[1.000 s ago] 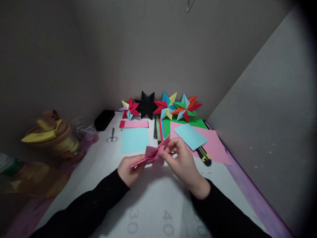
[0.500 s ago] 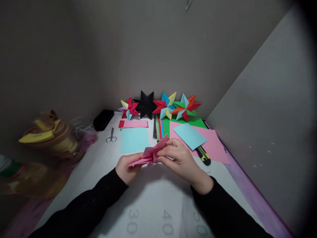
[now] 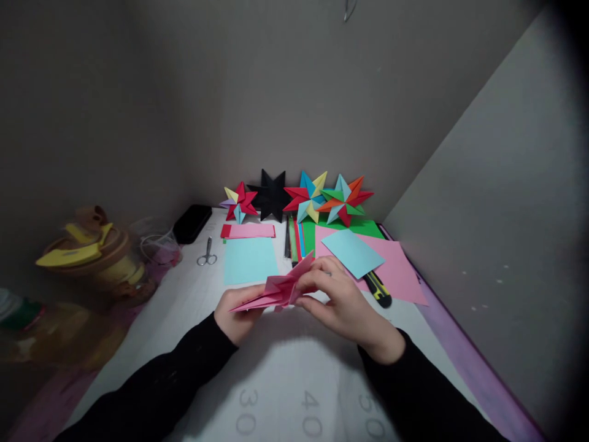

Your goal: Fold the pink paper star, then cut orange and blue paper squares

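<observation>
A pink folded paper piece point(image 3: 281, 290), with pointed flaps sticking out, is held above the table between both hands. My left hand point(image 3: 238, 314) is closed on its left side from below, with the fingers partly hidden under the paper. My right hand point(image 3: 338, 301) pinches its right edge between thumb and fingers. Behind the hands lies a light blue paper square point(image 3: 251, 260). To the right, a second light blue sheet point(image 3: 352, 253) rests on larger pink paper point(image 3: 399, 270), partly over a yellow-and-black utility knife point(image 3: 378, 289).
Paper stars lean at the wall: a small red one point(image 3: 239, 201), a black one point(image 3: 272, 194) and two multicoloured ones. Small scissors point(image 3: 207, 253) and a black phone point(image 3: 192, 223) lie left. Pink-and-red strips point(image 3: 248, 231) sit behind the square. A clay pot point(image 3: 120, 245) and bottle point(image 3: 23, 313) stand far left.
My right hand has shifted slightly right and its fingers have opened a little around the paper's edge. The pink piece has tilted slightly; my left hand stays nearly in place.
</observation>
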The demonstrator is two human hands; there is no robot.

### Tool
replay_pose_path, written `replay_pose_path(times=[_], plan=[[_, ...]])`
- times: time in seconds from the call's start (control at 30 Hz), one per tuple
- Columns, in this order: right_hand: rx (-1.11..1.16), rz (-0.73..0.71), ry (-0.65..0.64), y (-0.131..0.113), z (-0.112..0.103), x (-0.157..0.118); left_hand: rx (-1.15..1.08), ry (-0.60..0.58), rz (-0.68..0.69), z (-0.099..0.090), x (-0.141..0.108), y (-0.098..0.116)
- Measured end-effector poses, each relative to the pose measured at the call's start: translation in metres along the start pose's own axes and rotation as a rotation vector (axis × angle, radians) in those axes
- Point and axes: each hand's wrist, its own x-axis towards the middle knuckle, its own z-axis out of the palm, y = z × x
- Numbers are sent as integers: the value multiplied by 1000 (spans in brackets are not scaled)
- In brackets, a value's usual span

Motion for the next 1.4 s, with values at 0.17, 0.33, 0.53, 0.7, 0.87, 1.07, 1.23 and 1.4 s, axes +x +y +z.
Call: replay_pose_path(times=[0.17,0.33,0.53,0.7,0.87,1.07,1.23,1.4], plan=[[117,-115,-35,4,-4,1,15,68,0,0,2,-5],[44,-276,-91,6,-3,-1,-21,89,4,-1,3,-8],[30,-184,17,6,0,-1,-70,43,4,2,3,0],[-22,-95,110,6,6,-2,-37,62,-7,1,3,2],[-24,-20,164,5,10,-1,-8,53,10,0,3,2],[-21,-55,203,6,12,-2,-10,50,-8,-1,4,-2],[-7,-108,110,7,11,-2,9,93,4,-2,6,-3],[40,-164,50,7,11,-2,0,110,38,-1,5,-4]])
